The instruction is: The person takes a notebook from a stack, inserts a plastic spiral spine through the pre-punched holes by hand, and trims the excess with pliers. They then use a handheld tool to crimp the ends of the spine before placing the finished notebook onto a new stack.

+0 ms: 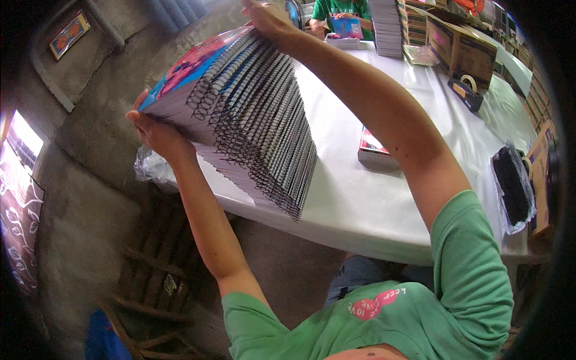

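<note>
A tall stack of spiral-bound notebooks (264,120) stands on the left part of the white table, leaning a little, with the wire coils facing me. The topmost cover is blue and pink. My left hand (157,133) grips the near left corner of the upper notebooks, fingers wrapped round their edge. At the far end of the same upper notebooks, my right hand (269,21) is pressed against the corner; some of its fingers are cut off by the frame's upper edge. How many notebooks sit between my hands I cannot tell.
A smaller pile of notebooks (377,150) lies on the white-covered table (336,198), beneath my right forearm. Across it, a person in green (342,9) handles a blue-covered book. Rightward are a tall book stack (386,30), a cardboard box (459,45), a tape dispenser (467,91) and a plastic-wrapped black bundle (513,189).
</note>
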`<action>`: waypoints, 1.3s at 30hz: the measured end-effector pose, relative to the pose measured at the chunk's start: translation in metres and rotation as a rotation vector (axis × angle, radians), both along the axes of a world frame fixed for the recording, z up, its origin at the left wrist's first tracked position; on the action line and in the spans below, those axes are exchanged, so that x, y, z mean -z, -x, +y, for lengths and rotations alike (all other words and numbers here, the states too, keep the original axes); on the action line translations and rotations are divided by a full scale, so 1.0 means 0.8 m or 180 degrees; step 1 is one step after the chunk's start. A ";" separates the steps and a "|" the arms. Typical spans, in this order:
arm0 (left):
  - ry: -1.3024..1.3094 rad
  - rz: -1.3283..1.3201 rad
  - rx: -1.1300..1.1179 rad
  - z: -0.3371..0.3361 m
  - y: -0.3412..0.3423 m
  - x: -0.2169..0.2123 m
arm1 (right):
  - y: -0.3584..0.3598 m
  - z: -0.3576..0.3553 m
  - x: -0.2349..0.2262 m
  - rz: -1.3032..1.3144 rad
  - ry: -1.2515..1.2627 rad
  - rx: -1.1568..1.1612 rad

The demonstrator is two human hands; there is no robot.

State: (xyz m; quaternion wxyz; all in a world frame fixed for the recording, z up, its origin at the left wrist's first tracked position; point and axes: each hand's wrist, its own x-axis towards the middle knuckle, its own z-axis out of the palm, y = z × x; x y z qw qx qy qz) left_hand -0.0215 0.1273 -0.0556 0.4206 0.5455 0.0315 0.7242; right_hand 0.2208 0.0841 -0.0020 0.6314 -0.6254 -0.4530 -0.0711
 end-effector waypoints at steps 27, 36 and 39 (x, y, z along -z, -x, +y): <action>-0.0268 0.3775 0.0718 -0.138 -0.279 0.432 | -0.174 -0.320 0.454 0.3061 0.1396 0.0731; -0.0538 0.5224 0.0368 -0.230 -0.286 0.337 | -0.205 -0.368 0.436 0.2433 0.1408 0.1145; -0.0794 0.5479 0.0126 -0.222 -0.287 0.319 | -0.185 -0.369 0.411 0.1099 0.1876 0.2029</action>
